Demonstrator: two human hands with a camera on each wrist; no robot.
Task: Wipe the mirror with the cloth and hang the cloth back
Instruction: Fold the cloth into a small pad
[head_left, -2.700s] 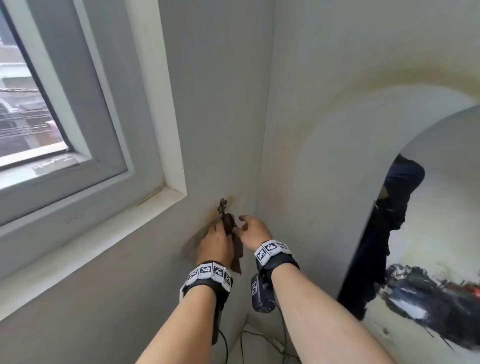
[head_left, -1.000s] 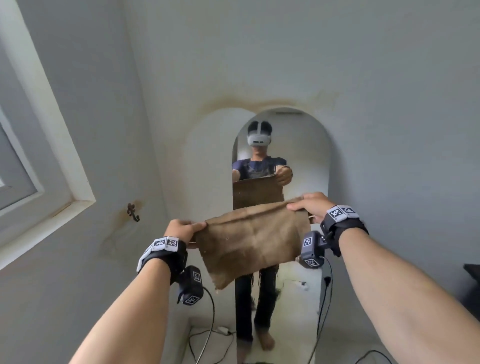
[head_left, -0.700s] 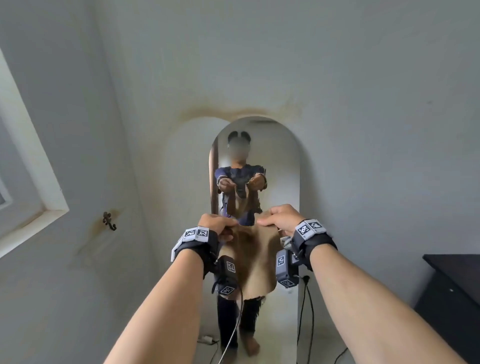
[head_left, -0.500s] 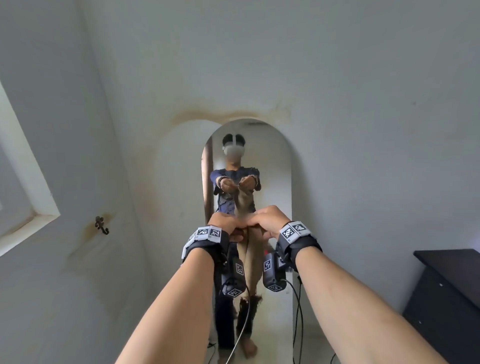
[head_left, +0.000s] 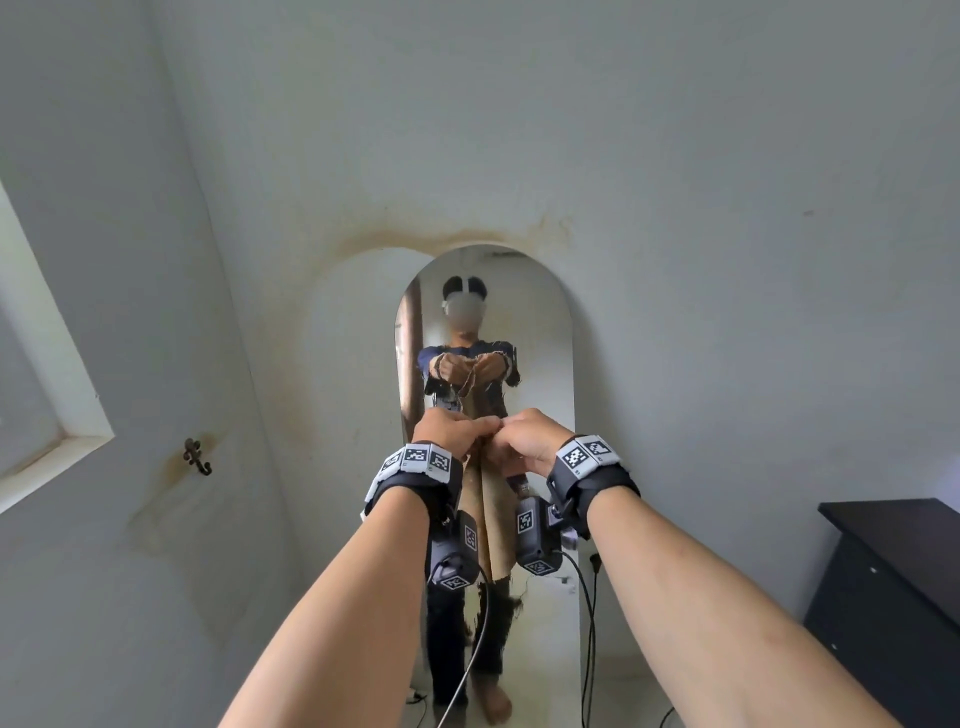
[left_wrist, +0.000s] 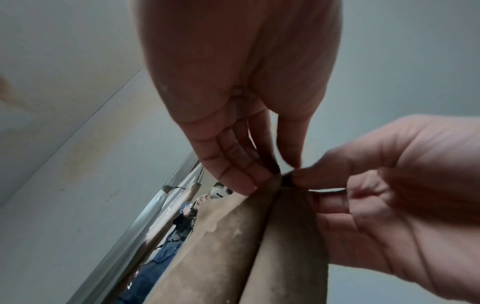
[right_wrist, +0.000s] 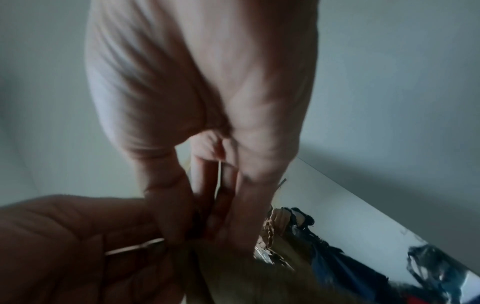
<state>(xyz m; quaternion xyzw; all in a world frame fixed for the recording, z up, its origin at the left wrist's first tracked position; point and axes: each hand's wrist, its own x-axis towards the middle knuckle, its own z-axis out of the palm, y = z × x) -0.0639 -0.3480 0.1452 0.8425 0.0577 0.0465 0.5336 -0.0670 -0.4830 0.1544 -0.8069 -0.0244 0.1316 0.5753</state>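
A brown cloth (head_left: 487, 514) hangs folded in half between my two hands, in front of the tall arched mirror (head_left: 545, 332). My left hand (head_left: 451, 429) and right hand (head_left: 525, 437) meet fingertip to fingertip and pinch its top corners together. In the left wrist view the cloth (left_wrist: 233, 253) drops in two folds below the left hand (left_wrist: 262, 174), with the right hand (left_wrist: 324, 185) pinching beside it. The right wrist view shows my right hand (right_wrist: 207, 226) gripping the cloth (right_wrist: 259, 277) in shadow. The mirror reflects me holding the cloth.
A small dark metal hook (head_left: 196, 456) sits on the left wall below the window frame (head_left: 62, 415). A black cabinet (head_left: 893, 587) stands at the lower right. Cables (head_left: 589, 639) trail down by the mirror's foot.
I took the cloth off the hook and turned to the mirror. My hands, spread wide with the cloth stretched flat, came together and folded it in half.
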